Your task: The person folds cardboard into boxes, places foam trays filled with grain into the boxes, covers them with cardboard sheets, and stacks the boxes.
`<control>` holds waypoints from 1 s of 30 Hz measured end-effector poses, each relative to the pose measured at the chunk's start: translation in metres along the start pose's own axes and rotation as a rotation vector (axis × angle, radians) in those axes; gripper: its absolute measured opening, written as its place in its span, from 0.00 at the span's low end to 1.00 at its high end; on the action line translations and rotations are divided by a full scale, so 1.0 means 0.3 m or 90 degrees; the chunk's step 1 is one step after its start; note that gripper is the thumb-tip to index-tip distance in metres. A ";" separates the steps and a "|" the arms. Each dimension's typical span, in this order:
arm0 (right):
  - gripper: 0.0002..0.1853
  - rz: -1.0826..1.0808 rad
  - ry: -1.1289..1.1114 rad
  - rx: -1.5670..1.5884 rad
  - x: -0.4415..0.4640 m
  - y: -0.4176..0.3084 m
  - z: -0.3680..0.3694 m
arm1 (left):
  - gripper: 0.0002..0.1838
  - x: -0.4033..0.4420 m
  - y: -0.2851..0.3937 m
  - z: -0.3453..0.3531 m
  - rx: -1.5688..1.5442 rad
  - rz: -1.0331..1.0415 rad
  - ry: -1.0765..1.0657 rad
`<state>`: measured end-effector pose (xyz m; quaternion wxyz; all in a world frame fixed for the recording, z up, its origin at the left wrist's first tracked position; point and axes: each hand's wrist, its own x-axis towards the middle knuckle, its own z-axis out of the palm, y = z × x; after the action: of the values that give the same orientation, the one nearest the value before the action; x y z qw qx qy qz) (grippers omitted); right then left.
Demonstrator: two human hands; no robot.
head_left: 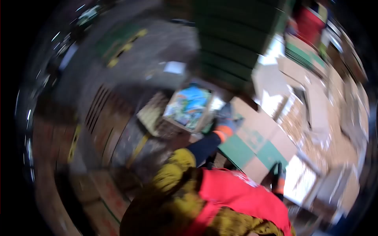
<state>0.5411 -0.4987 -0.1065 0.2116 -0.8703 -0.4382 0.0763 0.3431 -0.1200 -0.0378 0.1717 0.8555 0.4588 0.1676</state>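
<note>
A brown cardboard box [262, 135] with green squares lies in front of my body, its printed face turned up. My left hand [227, 118], in a grey glove with an orange cuff, is closed at the box's upper left edge; motion blurs its fingers. At the lower right edge, my right hand [278, 173], in a dark glove, grips the board, partly hidden by it. An open carton [167, 122] stands left of my left hand, with blue and green printed packages [193, 103] inside.
A dark green slatted structure [236, 39] rises ahead. Green-and-brown cardboard [303, 53] is stacked at the upper right, near a person in red [309, 25]. Plastic-wrapped cardboard [330, 114] fills the right side. Brown boxes [98, 192] stand at the lower left; white paper [174, 67] lies on the floor.
</note>
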 end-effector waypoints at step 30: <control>0.39 -0.366 0.154 -0.260 0.218 -0.950 -0.732 | 0.30 0.110 0.401 -0.830 -0.110 0.405 -0.682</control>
<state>0.4424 -0.3630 0.2184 0.0964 -0.7386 -0.6428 -0.1790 0.3372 -0.1199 0.2407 0.3877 0.8985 0.0169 -0.2050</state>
